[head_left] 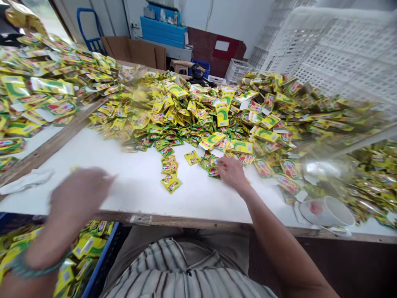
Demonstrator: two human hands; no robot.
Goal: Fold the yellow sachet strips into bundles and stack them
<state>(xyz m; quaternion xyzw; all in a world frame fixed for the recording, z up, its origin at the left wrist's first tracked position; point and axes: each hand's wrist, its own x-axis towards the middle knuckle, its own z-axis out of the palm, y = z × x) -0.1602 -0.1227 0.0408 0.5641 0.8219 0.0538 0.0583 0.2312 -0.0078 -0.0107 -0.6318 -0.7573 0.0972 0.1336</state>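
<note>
My right hand (234, 174) reaches onto the white tabletop, its fingers bent together over small green sachets (214, 171) in front of the pile. Motion smears my left hand (79, 194), which is above the table's left front part; its fingers and anything in them cannot be made out. Between my hands lie a few yellow sachets (170, 183) in a short column, with another yellow sachet (192, 157) nearer the right hand. Just beyond the right hand, yellow cartons (212, 140) rest against a large heap of sachets (167, 132).
A wooden strip (58, 138) divides off a left heap of cartons (52, 87). At the lower left, a blue crate (102, 256) holds yellow cartons. A white cup (325, 211) lies tipped at the right front. A white perforated basket (335, 45) stands at the far right.
</note>
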